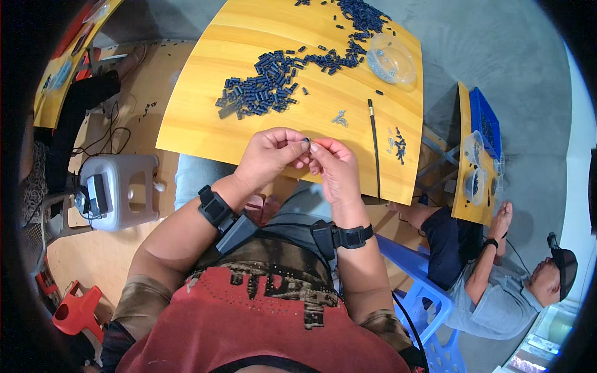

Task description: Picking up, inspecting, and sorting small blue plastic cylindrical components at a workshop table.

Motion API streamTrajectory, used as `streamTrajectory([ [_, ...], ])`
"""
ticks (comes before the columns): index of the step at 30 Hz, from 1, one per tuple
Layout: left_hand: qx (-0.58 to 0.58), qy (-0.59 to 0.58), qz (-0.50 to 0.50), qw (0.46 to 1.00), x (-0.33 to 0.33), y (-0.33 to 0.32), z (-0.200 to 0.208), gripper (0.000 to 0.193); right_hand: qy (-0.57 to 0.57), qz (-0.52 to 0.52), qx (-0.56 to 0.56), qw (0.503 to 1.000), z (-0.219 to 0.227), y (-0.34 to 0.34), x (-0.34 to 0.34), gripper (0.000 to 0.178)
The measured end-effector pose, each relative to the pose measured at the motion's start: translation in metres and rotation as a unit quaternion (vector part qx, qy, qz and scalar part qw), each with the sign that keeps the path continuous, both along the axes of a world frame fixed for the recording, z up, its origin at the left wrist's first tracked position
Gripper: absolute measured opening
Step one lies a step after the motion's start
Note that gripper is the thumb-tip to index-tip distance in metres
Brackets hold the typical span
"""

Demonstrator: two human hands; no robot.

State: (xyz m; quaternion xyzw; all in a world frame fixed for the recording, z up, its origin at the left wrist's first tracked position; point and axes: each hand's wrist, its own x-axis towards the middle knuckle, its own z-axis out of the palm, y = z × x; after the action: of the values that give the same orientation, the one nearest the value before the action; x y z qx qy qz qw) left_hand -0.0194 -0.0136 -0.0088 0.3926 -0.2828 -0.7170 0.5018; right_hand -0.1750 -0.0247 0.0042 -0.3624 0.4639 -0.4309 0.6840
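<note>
Pinching small dark plastic-looking piece [306,140] in left hand [268,155], thumb against finger, just beside right hand [339,171], curled nearly closed, can't tell if loaded. Brace fingertips together, align before pressing.

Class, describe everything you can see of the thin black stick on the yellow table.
The thin black stick is long and looks straight, with a pale band near its far end; its material is unclear. It lies on the yellow table, to the right of the right hand, its near end reaching about to the table's edge. Only the table appears to touch it.
</note>
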Motion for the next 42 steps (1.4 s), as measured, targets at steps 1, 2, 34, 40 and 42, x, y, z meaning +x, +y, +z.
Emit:
streamTrajectory([
  [1, -0.004, 0.003, -0.012, 1.000, 0.001, 0.000, 0.001, 0.017, 0.000, 0.000, 0.000, 1.000, 0.001, 0.000, -0.001, 0.012],
  [2, -0.009, 0.006, -0.024, 1.000, 0.003, 0.000, 0.002, 0.019, 0.032, -0.006, -0.031, 0.999, 0.001, 0.001, -0.002, 0.011],
  [34, -0.072, -0.112, -0.098, 0.986, 0.019, 0.021, 0.012, 0.013, 0.408, 0.142, -0.360, 0.827, 0.059, 0.008, -0.004, 0.006],
  [40, -0.111, -0.160, -0.061, 0.979, 0.014, 0.027, 0.011, 0.011, 0.419, 0.180, -0.348, 0.819, 0.059, 0.007, -0.003, 0.005],
  [42, -0.116, -0.174, -0.057, 0.976, 0.014, 0.026, 0.013, 0.011, 0.395, 0.143, -0.357, 0.835, 0.051, 0.007, -0.002, 0.005],
])
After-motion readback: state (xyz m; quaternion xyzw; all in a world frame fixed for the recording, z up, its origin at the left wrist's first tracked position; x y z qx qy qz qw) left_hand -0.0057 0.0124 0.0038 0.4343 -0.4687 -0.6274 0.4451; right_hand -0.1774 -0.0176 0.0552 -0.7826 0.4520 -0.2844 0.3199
